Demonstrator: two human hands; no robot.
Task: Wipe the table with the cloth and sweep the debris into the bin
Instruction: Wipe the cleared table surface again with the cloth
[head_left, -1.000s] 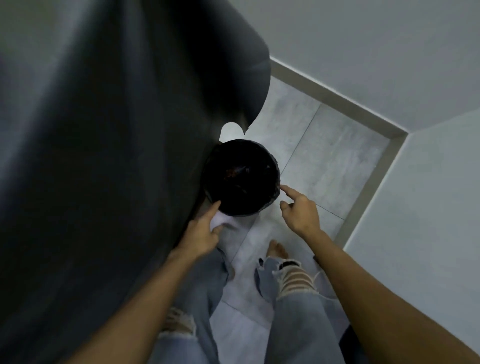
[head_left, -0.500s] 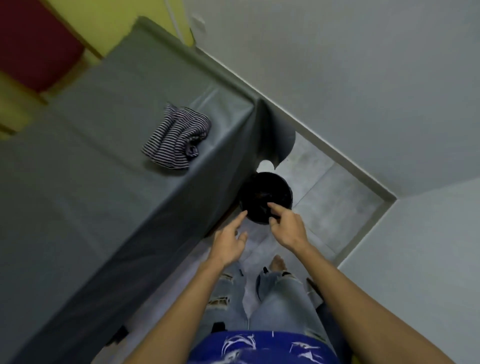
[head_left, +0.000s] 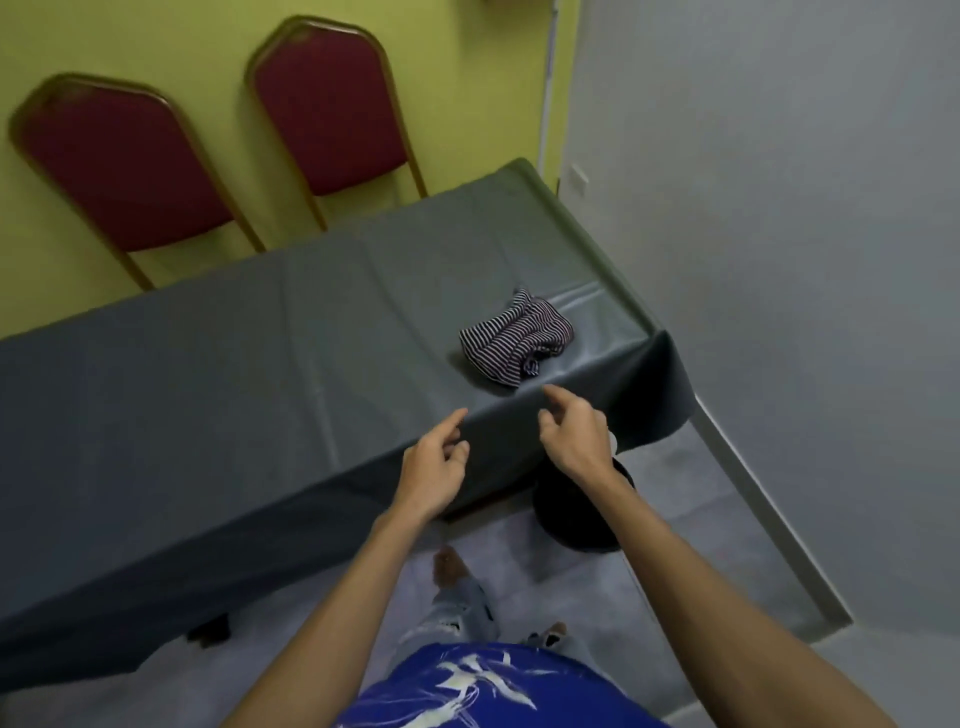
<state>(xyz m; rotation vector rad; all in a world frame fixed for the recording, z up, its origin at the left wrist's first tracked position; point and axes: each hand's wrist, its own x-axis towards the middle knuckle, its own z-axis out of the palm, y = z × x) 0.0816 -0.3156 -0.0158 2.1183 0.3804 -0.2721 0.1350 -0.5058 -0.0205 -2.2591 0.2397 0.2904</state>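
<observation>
While the person stands at its near long edge, the worktop (head_left: 208, 395) runs from the left of the room to a corner close by the grey wall (head_left: 779, 208) on the right, draped in a dark grey cover whose skirt hangs down the front and right end. Its surface is bare across the whole left and middle stretch, so there is wide room to move that way. Behind it, two red chairs (head_left: 322, 104) stand against the yellow wall. On the floor (head_left: 675, 519), between the worktop's right end and the grey wall, sits the black bin (head_left: 576, 525), partly hidden by the right forearm and tucked just under the hanging corner. The striped cloth (head_left: 519, 338) lies crumpled on the worktop near the right end, a little back from the near edge. Both hands hover at that near edge, empty, with fingers loosely curled: the right hand (head_left: 574, 436) is just in front of the cloth, not touching it, and the left hand (head_left: 434, 467) is beside it, further from the cloth.
</observation>
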